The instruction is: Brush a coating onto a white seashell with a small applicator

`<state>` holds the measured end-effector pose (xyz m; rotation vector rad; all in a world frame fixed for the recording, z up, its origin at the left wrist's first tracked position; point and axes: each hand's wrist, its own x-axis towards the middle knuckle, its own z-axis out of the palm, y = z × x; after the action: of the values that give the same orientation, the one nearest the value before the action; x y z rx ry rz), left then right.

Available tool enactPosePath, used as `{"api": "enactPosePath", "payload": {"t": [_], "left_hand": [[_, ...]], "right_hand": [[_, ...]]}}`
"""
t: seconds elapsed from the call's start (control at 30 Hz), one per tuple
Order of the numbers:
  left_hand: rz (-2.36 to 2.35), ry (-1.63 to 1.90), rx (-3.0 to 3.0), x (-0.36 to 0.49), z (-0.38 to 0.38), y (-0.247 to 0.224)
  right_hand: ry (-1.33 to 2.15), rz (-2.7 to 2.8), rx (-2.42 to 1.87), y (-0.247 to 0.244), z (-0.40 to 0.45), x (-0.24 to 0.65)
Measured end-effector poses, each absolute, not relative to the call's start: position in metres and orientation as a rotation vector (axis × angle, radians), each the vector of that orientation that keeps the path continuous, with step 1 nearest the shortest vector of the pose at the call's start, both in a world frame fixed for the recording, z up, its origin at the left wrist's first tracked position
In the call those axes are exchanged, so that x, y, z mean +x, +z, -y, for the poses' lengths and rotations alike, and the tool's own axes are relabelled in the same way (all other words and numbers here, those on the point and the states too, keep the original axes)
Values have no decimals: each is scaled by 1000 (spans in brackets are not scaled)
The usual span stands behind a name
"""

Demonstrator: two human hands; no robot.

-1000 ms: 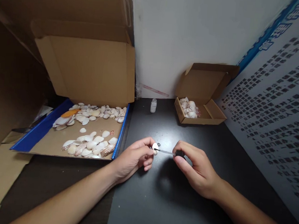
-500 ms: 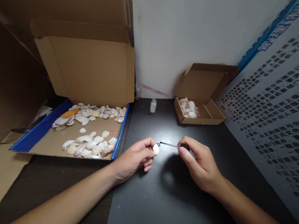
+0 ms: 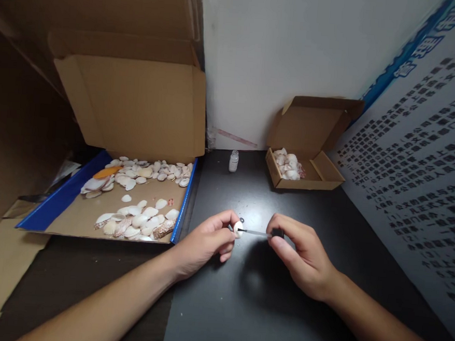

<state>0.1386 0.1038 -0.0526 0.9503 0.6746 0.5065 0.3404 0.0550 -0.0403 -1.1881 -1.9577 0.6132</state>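
Pinched between the thumb and forefinger of the left hand (image 3: 213,237), a small white shell (image 3: 238,230) is held above the dark surface (image 3: 210,304). By the fingers of the right hand (image 3: 301,253), closed together on its black cap, a thin brush (image 3: 255,232) is held roughly level, its dark tip placed at the face of the shell; whether the two actually touch cannot be told. A small black ring-like piece (image 3: 241,220) is seen just beyond the shell. Farther back, an uncapped glass bottle (image 3: 233,161) is stood upright near the white wall (image 3: 282,49). To its right, white shells are heaped at the left end of an open small cardboard box (image 3: 304,184). At the left, a large open box (image 3: 72,217) with blue sides is spread with two groups of shells, an orange one (image 3: 107,172) being included in the far group.
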Motion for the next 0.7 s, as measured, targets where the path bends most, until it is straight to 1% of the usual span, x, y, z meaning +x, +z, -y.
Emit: {"api": "enactPosePath", "payload": {"t": [0.2, 0.37, 0.53, 0.7], "left_hand": [[-664, 482, 1040, 138, -104, -56], [-672, 478, 1049, 137, -104, -58], [-675, 462, 1089, 137, -104, -57], [-684, 484, 1116, 138, -104, -56]], "right_hand": [[519, 1885, -1287, -41, -55, 341], [604, 1959, -1204, -41, -54, 340], [505, 1883, -1281, -41, -55, 341], [608, 1957, -1183, -40, -54, 340]]}}
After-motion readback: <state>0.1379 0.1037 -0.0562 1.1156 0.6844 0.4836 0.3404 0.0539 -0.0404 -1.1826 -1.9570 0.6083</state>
